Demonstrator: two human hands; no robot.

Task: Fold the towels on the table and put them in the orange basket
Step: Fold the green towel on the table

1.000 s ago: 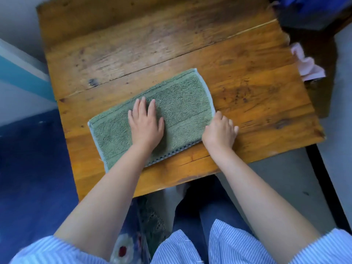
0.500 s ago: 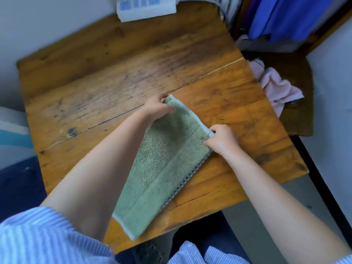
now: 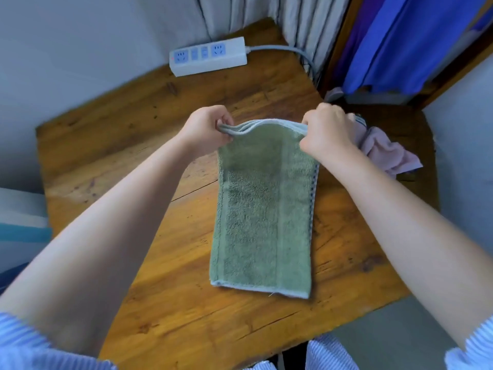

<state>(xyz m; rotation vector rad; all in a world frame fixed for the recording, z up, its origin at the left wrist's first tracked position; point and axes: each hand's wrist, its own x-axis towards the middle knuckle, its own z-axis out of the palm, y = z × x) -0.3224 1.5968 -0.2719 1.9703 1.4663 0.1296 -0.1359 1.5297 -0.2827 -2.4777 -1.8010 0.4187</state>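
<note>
A white power strip (image 3: 208,56) lies at the far edge of the wooden desk (image 3: 112,145), its grey cable running off toward the far right corner, where pale curtains (image 3: 301,25) hang. Just past the right edge a pink cloth (image 3: 386,153) is bunched on a dark surface beside the desk, close behind the right hand (image 3: 326,134). Blue fabric (image 3: 400,41) hangs further back on the right.

Both forearms reach forward from striped sleeves. The left hand (image 3: 206,129) pinches the far left corner of the green towel (image 3: 262,212), fingers curled around the stacked layers; the right hand grips the far right corner the same way, knuckles up. The 2 hands hold that far edge raised off the wood, and it sags slightly between them.

The towel, already folded into a long narrow strip, runs from the hands toward the near edge, its near end lying flat close to the near right part of the desk. Bare wood lies open to the left of the towel and between it and the power strip.
</note>
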